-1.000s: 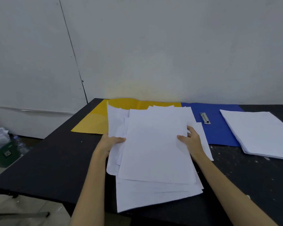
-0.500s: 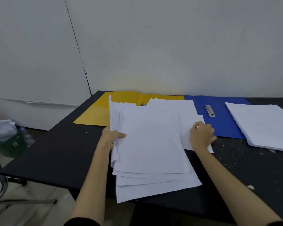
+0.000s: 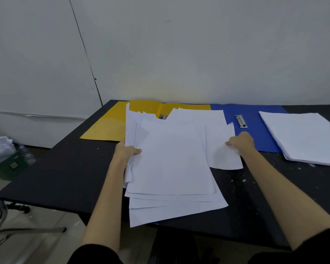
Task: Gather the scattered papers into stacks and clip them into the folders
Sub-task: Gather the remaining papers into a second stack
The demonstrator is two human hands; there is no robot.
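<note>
A loose pile of white papers [image 3: 171,162] lies fanned out in the middle of the black table [image 3: 69,168], its near corner hanging over the front edge. My left hand [image 3: 127,150] grips the pile's left edge, thumb on top. My right hand [image 3: 240,142] pinches a single sheet [image 3: 224,155] sticking out on the right. Behind the pile lie an open yellow folder [image 3: 107,128] with its clip [image 3: 162,116] partly showing and an open blue folder [image 3: 255,134] with a metal clip [image 3: 241,121]. A neat white stack [image 3: 305,136] rests at the right.
A white wall rises right behind the table. On the floor at the left stands a green bin [image 3: 6,164] with crumpled paper and a bottle. A chair's metal frame [image 3: 0,221] shows at the lower left. White specks dot the tabletop near my right arm.
My right hand has slid right and taken hold of the outlying sheet's edge. My left hand keeps its hold on the pile's left side. The camera has tilted slightly.
</note>
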